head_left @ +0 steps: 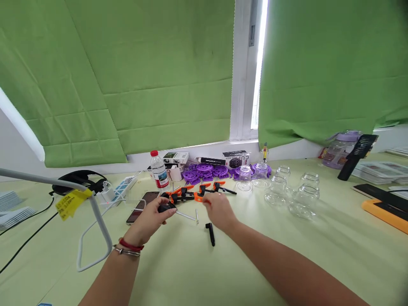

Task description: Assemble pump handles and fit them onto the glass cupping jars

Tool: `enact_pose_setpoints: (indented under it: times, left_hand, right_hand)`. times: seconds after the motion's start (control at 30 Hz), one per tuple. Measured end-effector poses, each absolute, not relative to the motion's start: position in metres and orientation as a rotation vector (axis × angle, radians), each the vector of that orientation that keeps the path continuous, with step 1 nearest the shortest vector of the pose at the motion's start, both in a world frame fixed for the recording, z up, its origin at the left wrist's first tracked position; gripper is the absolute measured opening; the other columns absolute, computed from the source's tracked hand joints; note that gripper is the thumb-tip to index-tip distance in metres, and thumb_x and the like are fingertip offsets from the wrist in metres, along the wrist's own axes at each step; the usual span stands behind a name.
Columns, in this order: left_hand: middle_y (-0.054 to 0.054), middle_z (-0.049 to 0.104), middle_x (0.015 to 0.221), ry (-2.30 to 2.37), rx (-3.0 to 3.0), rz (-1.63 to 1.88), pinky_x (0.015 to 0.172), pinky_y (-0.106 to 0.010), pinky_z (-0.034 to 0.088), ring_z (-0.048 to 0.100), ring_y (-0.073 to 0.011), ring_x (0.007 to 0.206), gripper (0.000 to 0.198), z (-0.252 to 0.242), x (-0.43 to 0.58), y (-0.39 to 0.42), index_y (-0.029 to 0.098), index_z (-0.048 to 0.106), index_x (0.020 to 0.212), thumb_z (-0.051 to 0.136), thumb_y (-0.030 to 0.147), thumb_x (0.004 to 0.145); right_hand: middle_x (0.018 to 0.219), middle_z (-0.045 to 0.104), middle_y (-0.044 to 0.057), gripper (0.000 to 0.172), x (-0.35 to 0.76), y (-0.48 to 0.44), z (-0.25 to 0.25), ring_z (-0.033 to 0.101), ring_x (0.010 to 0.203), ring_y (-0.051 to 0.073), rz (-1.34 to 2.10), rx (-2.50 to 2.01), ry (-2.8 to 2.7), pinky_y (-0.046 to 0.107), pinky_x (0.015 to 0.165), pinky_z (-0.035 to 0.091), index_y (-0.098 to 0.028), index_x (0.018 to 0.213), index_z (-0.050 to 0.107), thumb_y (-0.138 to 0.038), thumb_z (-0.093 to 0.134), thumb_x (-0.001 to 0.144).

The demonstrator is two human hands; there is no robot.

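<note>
My left hand (pixel 149 220) is closed on a black plastic part (pixel 167 206); a pale metal rod (pixel 186 216) runs out to the right beside it. I cannot tell whether rod and part are joined. Pinched in the fingers of my right hand (pixel 219 211) is a small orange plastic piece (pixel 198 197). Several black and orange clamps (pixel 182 194) lie just beyond both hands. On the table between the hands is a short metal pin (pixel 197 216). Nearer to me lies a black L-shaped plastic part (pixel 211 234).
A phone (pixel 140 207), a water bottle (pixel 158 171) and a power strip (pixel 125 187) are on the left, behind a grey bent stand (pixel 101 221). Purple plastic parts (pixel 204 171) are piled at the back. Clear glass jars (pixel 304 199) stand right, near an orange-and-black tool (pixel 385 214).
</note>
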State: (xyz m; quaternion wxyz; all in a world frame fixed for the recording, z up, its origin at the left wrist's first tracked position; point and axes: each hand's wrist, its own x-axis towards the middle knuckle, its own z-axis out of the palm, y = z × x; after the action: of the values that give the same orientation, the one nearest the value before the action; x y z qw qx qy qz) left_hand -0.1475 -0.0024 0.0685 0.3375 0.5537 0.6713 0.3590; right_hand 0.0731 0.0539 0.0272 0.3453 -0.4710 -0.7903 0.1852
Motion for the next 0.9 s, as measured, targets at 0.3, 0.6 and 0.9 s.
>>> enact_pose_setpoints:
  times: [0.3,0.6,0.9]
  left_hand:
    - [0.005,0.055,0.058,1.336,1.181,1.169,0.048,-0.022,0.038,0.053,-0.0094,0.05,0.043,0.056,-0.074,0.04,0.017,0.053,0.079,0.078,0.043,0.056]
    - [0.002,0.059,0.068,1.332,1.159,1.257,0.042,-0.021,0.04,0.055,-0.009,0.048,0.045,0.02,-0.037,0.048,0.018,0.048,0.079,0.073,0.05,0.061]
    - [0.004,0.058,0.054,1.418,1.226,1.234,0.039,-0.02,0.035,0.053,-0.0101,0.041,0.04,0.021,-0.035,0.034,0.019,0.049,0.079,0.068,0.053,0.068]
  right_hand:
    - [0.068,0.051,-0.003,0.04,0.14,0.041,0.017,0.037,0.051,0.007,1.559,-0.872,-1.003,0.025,0.051,0.029,-0.018,0.081,0.057,-0.052,0.072,0.064]
    - [0.071,0.057,-0.001,0.045,0.145,0.045,0.001,0.043,0.053,0.008,1.657,-0.809,-0.885,0.024,0.052,0.03,-0.018,0.082,0.055,-0.053,0.075,0.062]
    - [0.076,0.062,0.001,0.045,0.149,0.042,0.0,0.046,0.055,0.009,1.615,-0.865,-1.049,0.025,0.055,0.031,-0.018,0.09,0.056,-0.054,0.07,0.067]
